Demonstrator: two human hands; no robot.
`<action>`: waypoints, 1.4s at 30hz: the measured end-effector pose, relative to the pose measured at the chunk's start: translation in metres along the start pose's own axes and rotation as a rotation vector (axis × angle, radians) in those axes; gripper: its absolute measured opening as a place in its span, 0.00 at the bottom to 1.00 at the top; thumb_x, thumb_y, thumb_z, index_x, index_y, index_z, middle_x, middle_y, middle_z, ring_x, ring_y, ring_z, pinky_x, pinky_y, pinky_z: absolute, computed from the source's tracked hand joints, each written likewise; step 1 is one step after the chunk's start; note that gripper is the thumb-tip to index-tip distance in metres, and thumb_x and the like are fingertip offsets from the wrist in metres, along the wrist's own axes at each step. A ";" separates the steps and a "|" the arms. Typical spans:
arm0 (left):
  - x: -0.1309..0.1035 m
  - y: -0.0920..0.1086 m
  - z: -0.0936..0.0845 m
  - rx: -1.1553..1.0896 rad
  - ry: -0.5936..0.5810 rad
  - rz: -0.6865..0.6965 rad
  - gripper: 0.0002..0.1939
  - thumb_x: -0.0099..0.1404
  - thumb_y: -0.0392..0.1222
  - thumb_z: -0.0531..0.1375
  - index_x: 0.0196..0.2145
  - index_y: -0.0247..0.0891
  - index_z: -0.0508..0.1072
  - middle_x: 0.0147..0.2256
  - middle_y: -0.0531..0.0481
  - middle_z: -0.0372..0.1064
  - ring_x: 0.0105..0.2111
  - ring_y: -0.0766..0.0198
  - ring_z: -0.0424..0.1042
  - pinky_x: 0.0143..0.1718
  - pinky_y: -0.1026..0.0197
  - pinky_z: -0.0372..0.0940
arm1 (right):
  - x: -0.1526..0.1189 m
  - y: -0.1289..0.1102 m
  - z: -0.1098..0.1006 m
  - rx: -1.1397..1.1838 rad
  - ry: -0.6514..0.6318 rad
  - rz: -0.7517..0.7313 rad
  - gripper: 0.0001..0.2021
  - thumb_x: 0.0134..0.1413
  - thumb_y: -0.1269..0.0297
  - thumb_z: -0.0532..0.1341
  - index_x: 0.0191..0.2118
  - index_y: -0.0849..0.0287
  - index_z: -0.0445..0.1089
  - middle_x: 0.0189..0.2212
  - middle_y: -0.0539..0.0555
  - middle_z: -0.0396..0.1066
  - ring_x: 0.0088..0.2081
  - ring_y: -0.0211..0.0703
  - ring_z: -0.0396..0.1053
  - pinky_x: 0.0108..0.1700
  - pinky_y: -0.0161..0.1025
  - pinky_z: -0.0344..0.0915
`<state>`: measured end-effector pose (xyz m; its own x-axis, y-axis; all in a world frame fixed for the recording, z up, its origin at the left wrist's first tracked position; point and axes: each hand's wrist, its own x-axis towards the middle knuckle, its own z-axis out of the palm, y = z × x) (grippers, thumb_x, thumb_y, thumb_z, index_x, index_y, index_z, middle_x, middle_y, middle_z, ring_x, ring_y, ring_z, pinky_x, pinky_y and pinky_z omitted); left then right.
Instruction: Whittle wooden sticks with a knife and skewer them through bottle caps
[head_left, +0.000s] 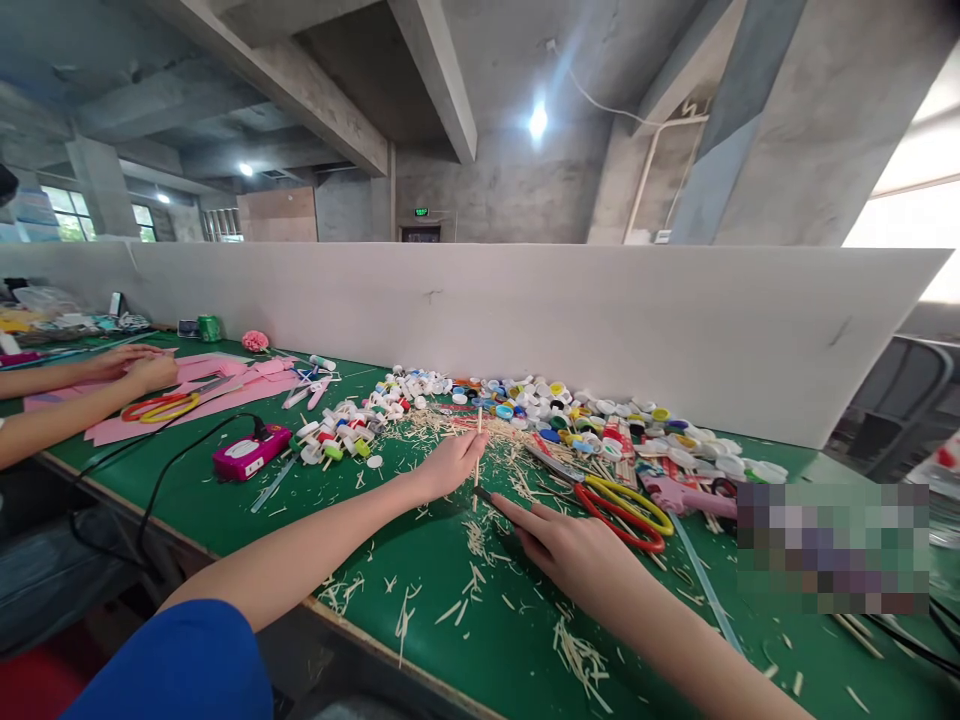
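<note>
Upright over the green table, a thin wooden stick is pinched in my left hand near its upper part. My right hand grips a small dark knife, its index finger stretched along it. The knife's tip touches or nearly touches the stick's lower end; most of its handle is hidden in my palm. Pale wood shavings lie below and around both hands. Just past my right hand rest large scissors with red and yellow handles.
Bottle caps are heaped along the white partition. A pink glue gun lies to the right. Left are a magenta box with a black cable and another person's hands over pink paper, near a second pair of scissors.
</note>
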<state>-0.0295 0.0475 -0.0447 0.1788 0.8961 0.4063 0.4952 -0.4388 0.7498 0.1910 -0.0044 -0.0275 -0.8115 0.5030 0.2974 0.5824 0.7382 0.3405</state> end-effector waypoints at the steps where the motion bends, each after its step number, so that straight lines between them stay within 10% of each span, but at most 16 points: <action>1: 0.000 0.000 0.000 0.001 0.003 0.008 0.24 0.68 0.59 0.40 0.26 0.39 0.57 0.21 0.55 0.53 0.22 0.68 0.53 0.25 0.64 0.49 | 0.000 0.000 -0.001 0.009 -0.008 0.006 0.25 0.62 0.67 0.48 0.64 0.48 0.55 0.39 0.55 0.75 0.20 0.38 0.69 0.19 0.35 0.53; 29: -0.005 0.024 -0.001 -0.401 -0.010 0.044 0.16 0.67 0.55 0.48 0.36 0.39 0.61 0.25 0.55 0.63 0.27 0.69 0.63 0.34 0.63 0.61 | -0.006 -0.002 -0.004 0.403 -0.134 0.085 0.25 0.60 0.65 0.48 0.62 0.45 0.58 0.37 0.55 0.75 0.32 0.42 0.73 0.32 0.37 0.66; 42: -0.005 0.037 -0.009 -0.568 0.218 0.064 0.17 0.70 0.51 0.47 0.53 0.47 0.49 0.30 0.57 0.61 0.15 0.76 0.61 0.13 0.68 0.61 | -0.007 -0.002 -0.005 0.374 -0.132 0.069 0.25 0.61 0.65 0.48 0.63 0.44 0.56 0.38 0.54 0.75 0.31 0.40 0.72 0.32 0.37 0.66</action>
<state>-0.0196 0.0265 -0.0139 -0.0149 0.8587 0.5122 -0.0518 -0.5122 0.8573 0.1956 -0.0115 -0.0256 -0.7843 0.5927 0.1831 0.5979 0.8010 -0.0316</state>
